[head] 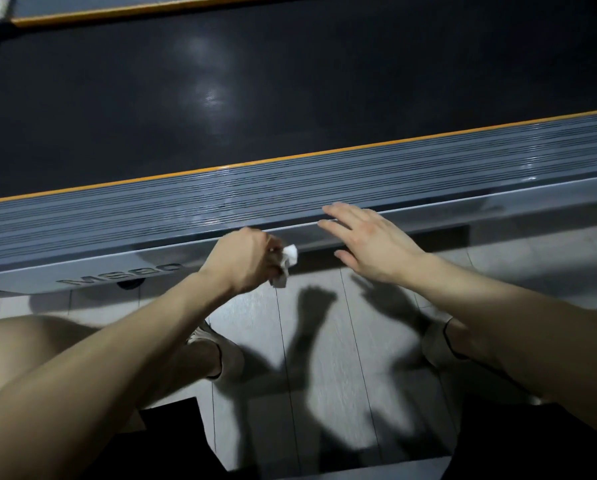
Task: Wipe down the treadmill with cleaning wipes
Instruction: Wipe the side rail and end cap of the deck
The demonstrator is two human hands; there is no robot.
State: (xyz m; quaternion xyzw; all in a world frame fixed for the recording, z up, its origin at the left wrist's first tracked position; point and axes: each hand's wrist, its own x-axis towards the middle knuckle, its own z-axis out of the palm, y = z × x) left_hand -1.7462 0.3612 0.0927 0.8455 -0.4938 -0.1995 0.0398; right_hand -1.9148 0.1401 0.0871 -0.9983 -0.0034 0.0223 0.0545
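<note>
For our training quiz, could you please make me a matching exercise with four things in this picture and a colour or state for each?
Column one:
1 left hand
2 right hand
3 treadmill belt
4 side rail

Column two:
A grey and ribbed
B fingers straight, holding nothing
C dark, with glossy reflections
D grips the crumpled white wipe

Pairs: 1-D; 2-B; 3-C; 4-A
</note>
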